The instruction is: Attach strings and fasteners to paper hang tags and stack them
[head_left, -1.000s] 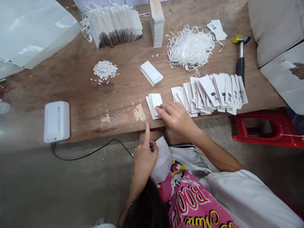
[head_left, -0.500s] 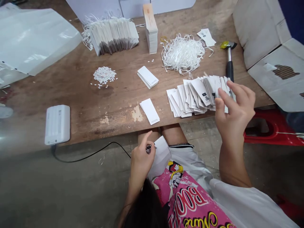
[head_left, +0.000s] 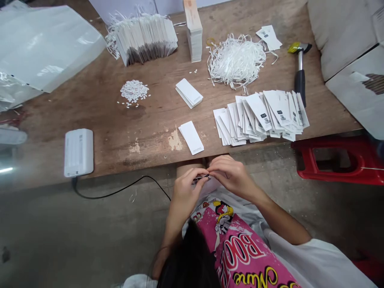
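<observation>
Over my lap, below the table's front edge, my two hands meet with fingertips almost touching. My left hand [head_left: 187,190] is closed on a paper tag [head_left: 200,179], of which a dark printed part shows between the fingers. Closed in a pinch at the tag's right end is my right hand [head_left: 229,176]; what its fingertips grip is too small to make out. On the table above them lie a small stack of white tags [head_left: 191,138] and, to the right, a fanned pile of white tags [head_left: 255,118] with black print.
Farther back are a second white stack [head_left: 189,93], small white bits [head_left: 134,92], a heap of white strings [head_left: 237,62] and a row of strung tags [head_left: 150,40]. A hammer [head_left: 300,72] lies at right, a power bank [head_left: 79,152] with cable at left. A red stool [head_left: 312,172] stands right.
My right hand has moved left and down from the fanned tag pile to my left hand, its fingers now pinched. My left hand has stayed over my lap. The view has shifted slightly.
</observation>
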Motion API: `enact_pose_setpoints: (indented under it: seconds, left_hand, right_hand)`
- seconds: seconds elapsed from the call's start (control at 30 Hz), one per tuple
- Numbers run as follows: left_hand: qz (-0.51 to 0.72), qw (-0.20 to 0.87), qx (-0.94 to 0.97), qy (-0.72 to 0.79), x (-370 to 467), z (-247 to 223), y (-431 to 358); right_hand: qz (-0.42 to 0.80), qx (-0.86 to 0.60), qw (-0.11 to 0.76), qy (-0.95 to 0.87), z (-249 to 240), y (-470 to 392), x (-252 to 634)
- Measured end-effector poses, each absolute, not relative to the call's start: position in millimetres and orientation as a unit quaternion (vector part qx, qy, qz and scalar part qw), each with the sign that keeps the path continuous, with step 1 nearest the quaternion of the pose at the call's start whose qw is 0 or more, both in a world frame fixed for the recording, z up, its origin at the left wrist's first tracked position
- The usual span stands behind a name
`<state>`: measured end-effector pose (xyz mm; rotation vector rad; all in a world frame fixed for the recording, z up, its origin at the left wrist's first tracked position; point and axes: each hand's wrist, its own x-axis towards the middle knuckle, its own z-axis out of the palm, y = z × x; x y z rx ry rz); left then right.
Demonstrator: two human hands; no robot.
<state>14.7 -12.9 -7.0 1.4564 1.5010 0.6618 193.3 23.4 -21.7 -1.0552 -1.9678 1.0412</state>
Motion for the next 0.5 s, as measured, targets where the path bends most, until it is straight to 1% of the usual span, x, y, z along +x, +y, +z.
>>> enact_pose_setpoints:
  seconds: [0.07, 0.17, 0.23, 0.3, 0.37, 0.4, 0.5]
  left_hand:
    - [0.269, 0.490, 0.567, 0.605, 11, -8, -12]
    - [0.285, 0.555, 0.504, 0.597, 6, -9, -11]
    - [0.299, 0.606, 0.462, 0.575, 5, -10, -10]
    - [0.318, 0.646, 0.425, 0.549, 3, -11, -9]
    - [0.338, 0.665, 0.401, 0.532, 2, -12, -9]
    - [0.346, 0.668, 0.394, 0.528, 1, -12, -9]
    - [0.356, 0.671, 0.377, 0.530, -1, -12, -8]
  right_hand:
    - [0.515, -0.416, 0.329, -0.673, -27, 29, 194]
    - [0.674, -0.411, 0.289, -0.542, -34, 33, 197]
    - [0.748, -0.407, 0.265, -0.452, -41, 32, 196]
    - [0.794, -0.408, 0.250, -0.375, -48, 28, 193]
    - [0.796, -0.409, 0.255, -0.365, -51, 25, 190]
    - [0.778, -0.408, 0.270, -0.394, -51, 23, 188]
    - [0.643, -0.394, 0.341, -0.561, -43, 23, 184]
